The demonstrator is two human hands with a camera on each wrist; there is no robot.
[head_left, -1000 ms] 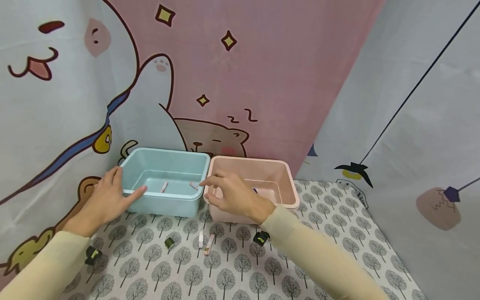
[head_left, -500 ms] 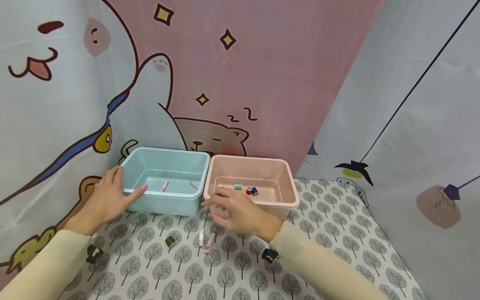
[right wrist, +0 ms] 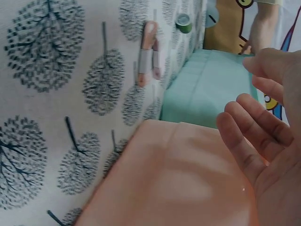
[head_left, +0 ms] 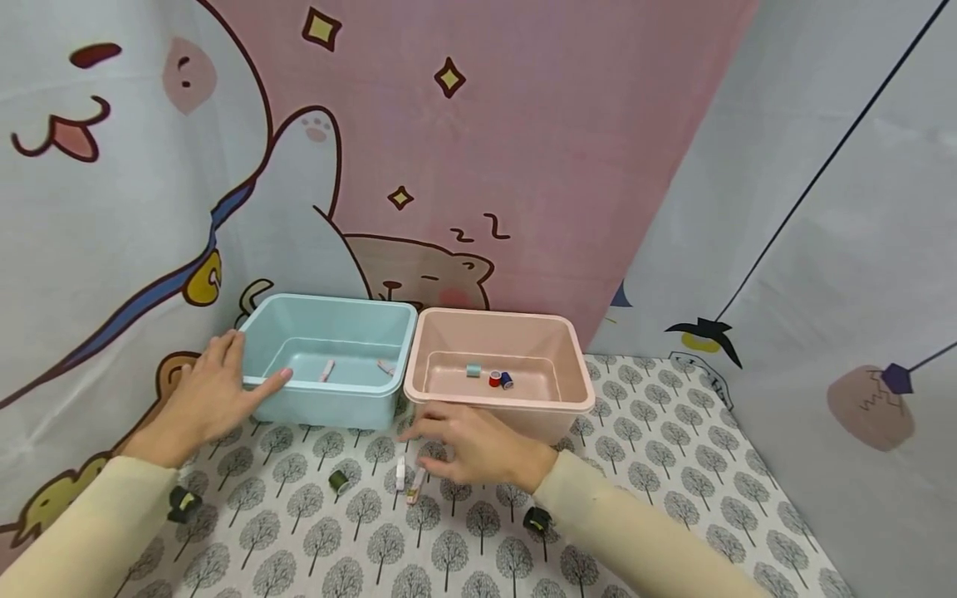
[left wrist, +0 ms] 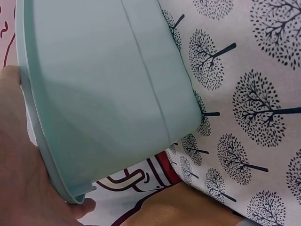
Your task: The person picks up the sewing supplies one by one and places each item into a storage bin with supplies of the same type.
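My left hand [head_left: 205, 399] rests on the front left corner of the light blue bin [head_left: 329, 388], thumb stretched over the front rim. My right hand [head_left: 478, 448] hovers over the cloth before the pink bin [head_left: 497, 314], fingers loosely bent and holding nothing. Close to its fingertips lie a white skein [head_left: 400, 473] and a pinkish skein [head_left: 415, 486]; the right wrist view shows the looped skein [right wrist: 148, 52] with a white band. Left of them lies a dark green thread spool [head_left: 339, 481]. Inside the pink bin are a pale blue spool [head_left: 473, 370], a red spool [head_left: 495, 379] and a dark blue spool [head_left: 507, 380].
Two small pale pink pieces, one left [head_left: 327, 370] and one right [head_left: 385, 366], lie in the blue bin. Both bins stand side by side against a cartoon-printed curtain [head_left: 523, 166]. A tree-patterned cloth [head_left: 568, 531] covers the table.
My right hand has drawn back from over the pink bin and come down toward the two skeins, uncovering the spools inside. The left hand has stayed on the blue bin.
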